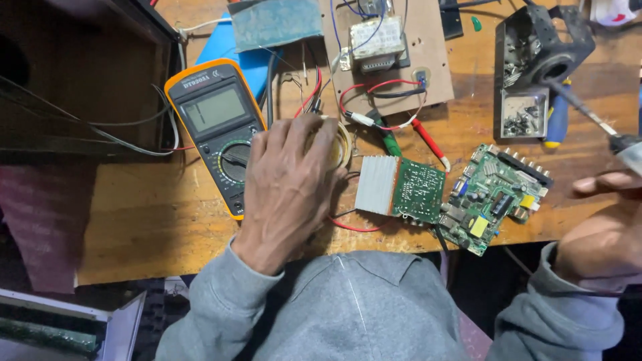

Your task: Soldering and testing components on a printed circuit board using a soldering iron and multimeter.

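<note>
My left hand (pixel 289 187) lies palm down on the wooden bench, fingers closed over a roll of tape or solder (pixel 340 144) beside an orange-cased multimeter (pixel 217 127). My right hand (pixel 602 230) is at the right edge, gripping the handle of a soldering iron (pixel 588 113) whose tip points up and left toward a black metal holder (pixel 538 47). Between the hands lie a small green circuit board with a white heat sink (pixel 401 189) and a larger green circuit board (pixel 491 198).
A board with a transformer (pixel 378 43) and red, black and blue wires sits at the back. A small tray of screws (pixel 523 113) and a blue-handled screwdriver (pixel 557 120) are at the right. A dark cabinet (pixel 80 73) fills the left.
</note>
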